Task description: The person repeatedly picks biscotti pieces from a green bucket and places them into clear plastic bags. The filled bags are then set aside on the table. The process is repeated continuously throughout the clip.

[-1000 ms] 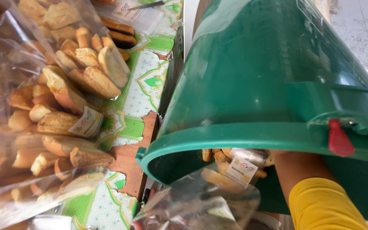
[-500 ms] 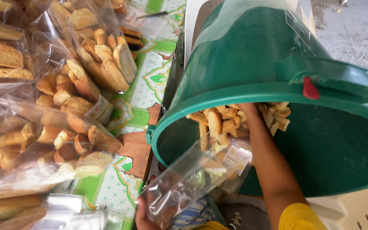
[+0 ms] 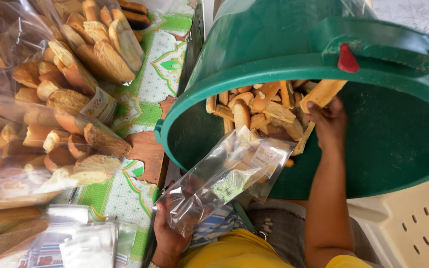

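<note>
Right hand [image 3: 329, 124] grip pinching toast stick [image 3: 322, 93] inside green bucket [image 3: 274, 39]; left hand [image 3: 167, 233] grip clamped on clear bag [image 3: 224, 181].

A clear plastic bag [image 3: 224, 178] with a small pale label [image 3: 265, 158] is gripped at its bottom corner by the left hand [image 3: 167, 233]. Left of that hand lie filled clear bags of rusks [image 3: 60, 114], one showing a white label [image 3: 99, 103]; below them sits a stack of empty bags [image 3: 83, 243].

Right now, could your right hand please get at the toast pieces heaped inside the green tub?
Probably yes: the right hand is already inside the tilted green tub, gripping one toast piece, with the heap uncovered just beside it.
</note>
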